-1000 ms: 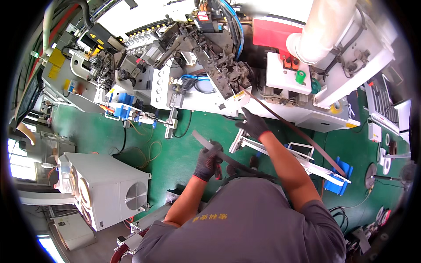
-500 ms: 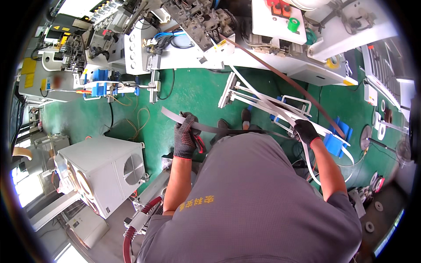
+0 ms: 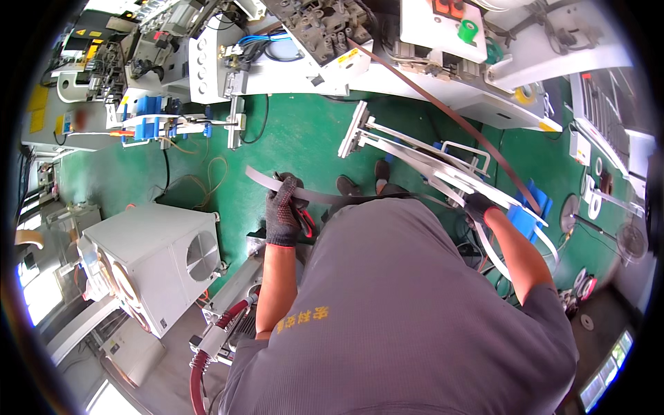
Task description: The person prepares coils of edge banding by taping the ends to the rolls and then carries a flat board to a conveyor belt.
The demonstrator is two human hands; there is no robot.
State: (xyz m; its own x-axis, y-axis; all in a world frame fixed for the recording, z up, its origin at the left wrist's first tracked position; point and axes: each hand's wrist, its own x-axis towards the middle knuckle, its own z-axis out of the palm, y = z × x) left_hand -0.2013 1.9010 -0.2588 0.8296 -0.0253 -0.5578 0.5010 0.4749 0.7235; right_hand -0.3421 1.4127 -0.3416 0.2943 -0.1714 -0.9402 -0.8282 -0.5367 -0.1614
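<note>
Head view from my remote seat: nearest, yellow lettering (image 3: pixel 303 318) crosses the grey shirt (image 3: pixel 422 304). Ahead, the left hand (image 3: pixel 282 211) is clamped on the grey strip (image 3: pixel 319 198), along with a red-and-black tool (image 3: pixel 305 220); the right hand (image 3: pixel 478 206) meets a pale strip (image 3: pixel 491 252), its grip hidden from me. I judge work partway: the grey strip's end hangs free, well apart from the machine (image 3: pixel 325 31), which the brown strip (image 3: pixel 443 104) reaches. The machine's yellow label (image 3: pixel 348 54) I can't read.
</note>
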